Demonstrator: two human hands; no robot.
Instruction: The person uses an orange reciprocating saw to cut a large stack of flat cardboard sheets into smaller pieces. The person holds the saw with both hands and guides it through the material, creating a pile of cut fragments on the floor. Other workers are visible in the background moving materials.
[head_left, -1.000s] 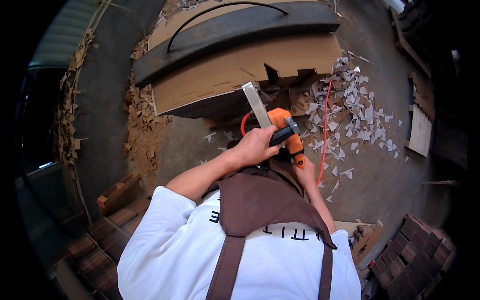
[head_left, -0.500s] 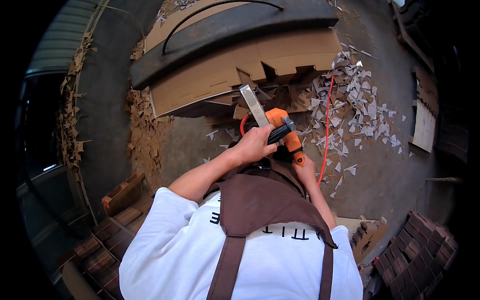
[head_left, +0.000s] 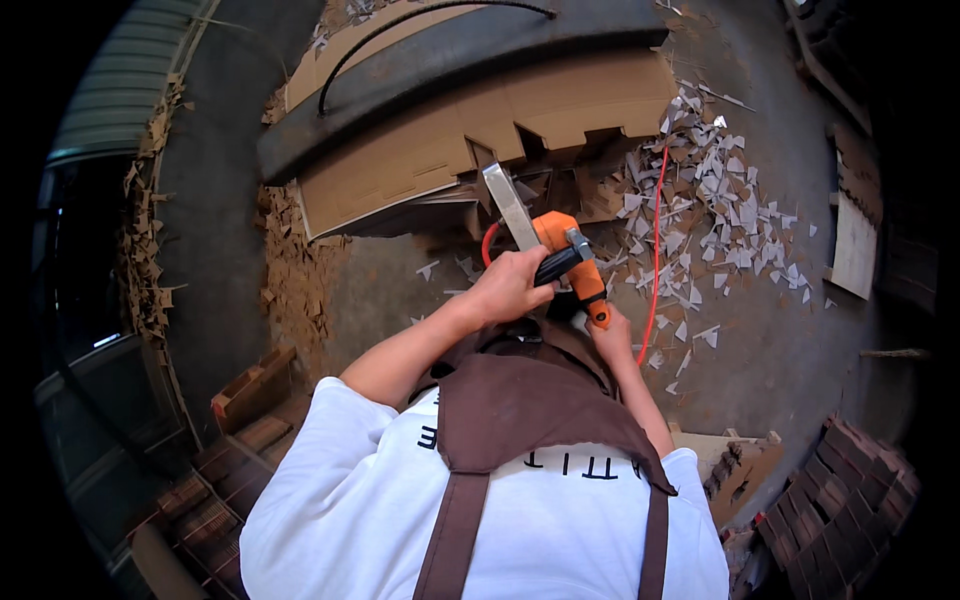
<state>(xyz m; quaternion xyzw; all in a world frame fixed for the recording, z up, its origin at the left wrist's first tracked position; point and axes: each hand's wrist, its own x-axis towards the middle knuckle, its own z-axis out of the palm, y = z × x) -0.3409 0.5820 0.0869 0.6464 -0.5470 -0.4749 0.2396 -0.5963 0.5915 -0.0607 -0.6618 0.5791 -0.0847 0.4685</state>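
Observation:
An orange power tool [head_left: 587, 281] with a flat metal bar [head_left: 510, 205] is held between my two hands, in front of my apron. My left hand [head_left: 508, 290] is closed around its black side handle [head_left: 557, 266]. My right hand [head_left: 612, 336] is wrapped about the rear end of the orange body, its fingers partly hidden. The bar's tip points away from me, toward the notched near edge of a stack of brown cardboard sheets [head_left: 400, 188]. From this view I cannot tell whether the tip touches the cardboard.
A heavy dark metal beam [head_left: 470, 72] with a bent black rod handle [head_left: 375, 45] lies across the stack. Grey and brown scraps [head_left: 735, 225] litter the floor on the right, more scraps [head_left: 290, 275] on the left. A red hose [head_left: 656, 250] runs past my right hand. Cardboard piles [head_left: 835, 500] stand behind.
The stack and beam sit slightly farther left and higher in the picture. My hands keep the same hold on the tool, which has barely moved.

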